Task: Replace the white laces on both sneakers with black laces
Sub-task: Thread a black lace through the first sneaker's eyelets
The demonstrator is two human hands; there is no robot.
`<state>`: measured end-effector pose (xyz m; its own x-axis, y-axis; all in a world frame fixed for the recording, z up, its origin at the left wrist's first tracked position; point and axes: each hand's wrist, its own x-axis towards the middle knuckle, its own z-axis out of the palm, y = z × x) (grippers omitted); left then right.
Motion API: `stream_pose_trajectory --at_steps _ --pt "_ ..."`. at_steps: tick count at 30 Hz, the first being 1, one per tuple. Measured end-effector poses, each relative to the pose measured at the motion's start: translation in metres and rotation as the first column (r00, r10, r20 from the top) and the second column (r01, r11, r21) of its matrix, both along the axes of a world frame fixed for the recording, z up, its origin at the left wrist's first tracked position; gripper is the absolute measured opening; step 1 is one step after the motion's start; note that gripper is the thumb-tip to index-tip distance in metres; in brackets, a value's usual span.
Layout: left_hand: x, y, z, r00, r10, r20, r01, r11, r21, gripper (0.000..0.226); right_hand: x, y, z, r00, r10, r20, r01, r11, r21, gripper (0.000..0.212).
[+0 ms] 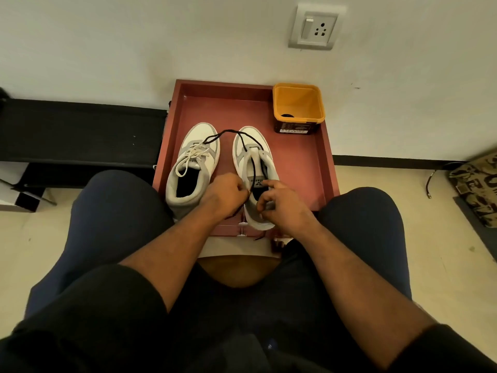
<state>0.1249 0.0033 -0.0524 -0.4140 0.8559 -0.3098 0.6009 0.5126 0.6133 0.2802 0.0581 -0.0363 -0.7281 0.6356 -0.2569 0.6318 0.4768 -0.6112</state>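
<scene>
Left hand point(226, 193) pinches black lace point(251, 168), right hand point(279, 204) curled at right sneaker point(255, 168); uneven pull risks unthreading eyelet.

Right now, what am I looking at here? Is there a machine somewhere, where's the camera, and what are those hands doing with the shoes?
No machine: a seated person wears a camera on the head, looking down past their knees. A red tray by the wall carries two white-and-grey sneakers and an orange tub. The left sneaker keeps its white lace. The right sneaker is being threaded with a black lace, which loops across both toes. The left hand pinches one strand; the right hand has curled fingers by the shoe's opening, apparently pinching the other end.
</scene>
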Motion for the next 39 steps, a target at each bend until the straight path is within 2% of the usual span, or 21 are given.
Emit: stream_pose_trajectory --at_steps 2,4,9,11,14,16,18,20,22,23,25,26,28,30,35,36,37,38,39 --pt "0.003 -0.001 0.003 0.999 -0.045 -0.015 0.044 0.999 -0.016 0.017 -0.002 -0.002 0.000 1.000 0.013 0.016 -0.015 0.991 0.135 0.009" --pt "0.005 -0.003 0.001 0.998 -0.059 -0.002 0.059 0.998 -0.024 0.014 -0.003 -0.003 0.002 1.000 -0.002 0.001 0.002 0.980 0.198 0.007" --pt "0.004 -0.008 0.007 0.987 -0.162 -0.009 0.160 0.982 -0.101 0.014 -0.001 0.002 -0.005 0.998 -0.063 0.032 0.056 0.979 0.195 0.025" --pt "0.008 -0.015 0.007 0.954 -0.291 0.068 0.299 0.934 -0.195 0.012 -0.004 0.003 -0.009 0.997 -0.078 0.030 0.070 0.976 0.207 0.020" --pt "0.026 -0.027 0.001 0.856 -0.445 0.263 0.516 0.769 -0.377 0.012 -0.012 0.007 -0.013 0.995 -0.099 -0.005 0.097 0.970 0.224 0.021" --pt "0.029 -0.028 -0.007 0.847 -0.459 0.269 0.531 0.694 -0.487 0.016 -0.016 0.010 -0.017 0.994 -0.108 -0.027 0.111 0.972 0.206 0.021" --pt "0.022 -0.024 -0.012 0.887 -0.425 0.180 0.451 0.715 -0.534 0.013 -0.016 0.011 -0.020 0.991 -0.116 -0.065 0.125 0.977 0.172 0.018" --pt "0.009 -0.021 -0.017 0.950 -0.312 0.007 0.279 0.840 -0.465 0.025 -0.015 0.011 -0.021 0.990 -0.108 -0.093 0.120 0.983 0.142 0.021" --pt "-0.003 -0.018 -0.023 0.994 -0.081 -0.072 0.063 0.973 -0.222 0.023 -0.014 0.012 -0.019 0.993 -0.084 -0.084 0.094 0.988 0.122 0.029" --pt "-0.006 -0.016 -0.024 0.997 0.055 -0.045 -0.057 0.997 -0.060 0.017 -0.014 0.013 -0.018 0.994 -0.079 -0.076 0.087 0.989 0.117 0.032" --pt "-0.010 -0.011 -0.029 0.972 0.235 0.017 -0.234 0.952 0.198 0.017 -0.014 0.016 -0.017 0.995 -0.077 -0.069 0.084 0.989 0.118 0.033" --pt "-0.012 -0.010 -0.031 0.966 0.257 0.036 -0.257 0.929 0.266 0.021 -0.014 0.017 -0.018 0.995 -0.077 -0.069 0.085 0.989 0.123 0.033" --pt "-0.011 -0.005 -0.038 0.965 0.234 0.117 -0.258 0.923 0.286 0.032 -0.015 0.017 -0.019 0.994 -0.081 -0.068 0.090 0.987 0.133 0.033" --pt "-0.008 -0.002 -0.043 0.961 0.191 0.198 -0.235 0.944 0.231 0.031 -0.015 0.017 -0.021 0.994 -0.085 -0.065 0.093 0.986 0.141 0.033" --pt "-0.002 -0.002 -0.033 0.970 0.210 0.124 -0.231 0.954 0.190 0.014 -0.016 0.019 -0.027 0.993 -0.100 -0.070 0.110 0.980 0.168 0.029" --pt "0.000 -0.004 -0.031 0.986 0.142 0.093 -0.153 0.980 0.126 0.010 -0.016 0.019 -0.027 0.991 -0.112 -0.076 0.124 0.978 0.166 0.028" --pt "0.005 -0.008 -0.028 0.998 0.002 0.068 -0.001 1.000 -0.008 0.009 -0.016 0.018 -0.028 0.989 -0.125 -0.084 0.138 0.977 0.163 0.026" --pt "0.013 -0.012 -0.025 0.983 -0.161 0.084 0.175 0.966 -0.191 0.010 -0.016 0.018 -0.028 0.987 -0.134 -0.091 0.148 0.976 0.162 0.024" --pt "0.022 -0.016 -0.022 0.948 -0.290 0.128 0.317 0.879 -0.355 0.010 -0.016 0.018 -0.028 0.986 -0.139 -0.095 0.153 0.975 0.162 0.022"
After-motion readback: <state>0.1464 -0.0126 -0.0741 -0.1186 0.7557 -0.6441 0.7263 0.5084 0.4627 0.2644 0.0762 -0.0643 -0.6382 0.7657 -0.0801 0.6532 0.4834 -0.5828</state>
